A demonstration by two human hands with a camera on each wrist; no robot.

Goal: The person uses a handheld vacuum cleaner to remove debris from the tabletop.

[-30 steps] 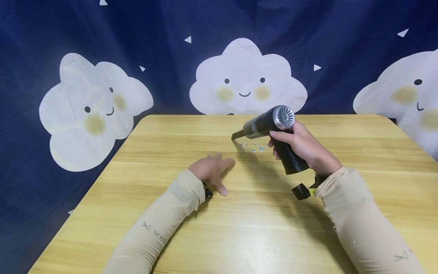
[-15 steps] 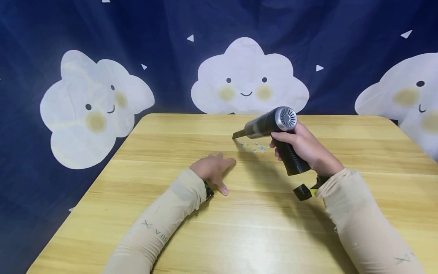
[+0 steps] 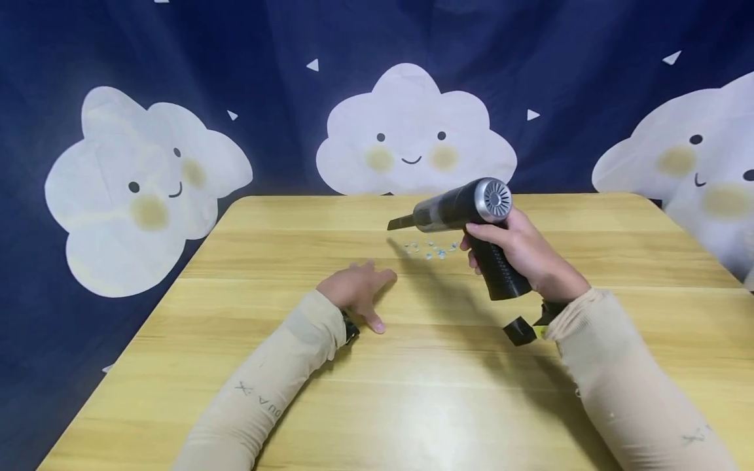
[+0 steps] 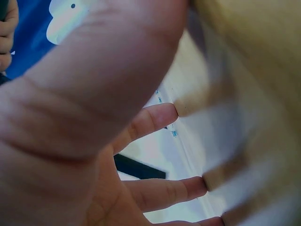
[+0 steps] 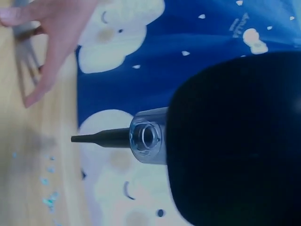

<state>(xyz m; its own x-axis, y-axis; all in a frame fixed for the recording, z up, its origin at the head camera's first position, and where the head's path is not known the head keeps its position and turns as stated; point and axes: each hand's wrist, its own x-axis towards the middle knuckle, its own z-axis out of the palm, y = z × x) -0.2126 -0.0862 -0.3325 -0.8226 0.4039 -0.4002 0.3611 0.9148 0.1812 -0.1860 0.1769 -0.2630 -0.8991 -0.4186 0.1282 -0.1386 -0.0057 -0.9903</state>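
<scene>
A black handheld vacuum cleaner [image 3: 456, 208] with a silver vented end is gripped by its handle in my right hand [image 3: 524, 252]. Its narrow nozzle [image 3: 402, 222] points left and slightly down, held above the wooden table. In the right wrist view a clear section [image 5: 149, 136] sits behind the nozzle. Small blue and white bits [image 3: 441, 253] lie scattered on the tabletop below the vacuum. My left hand [image 3: 356, 288] rests with spread fingers on the table, left of the bits, holding nothing; in the left wrist view its fingertips [image 4: 195, 186] meet the surface.
The light wooden table [image 3: 377, 392] has rounded far corners. Behind it hangs a dark blue curtain [image 3: 277, 39] with white smiling clouds. A small black device [image 3: 520, 331] is strapped at the right wrist.
The vacuum's nozzle has risen a little and shifted slightly left relative to the bits. The left hand stays in place on the table. The head view has turned slightly right.
</scene>
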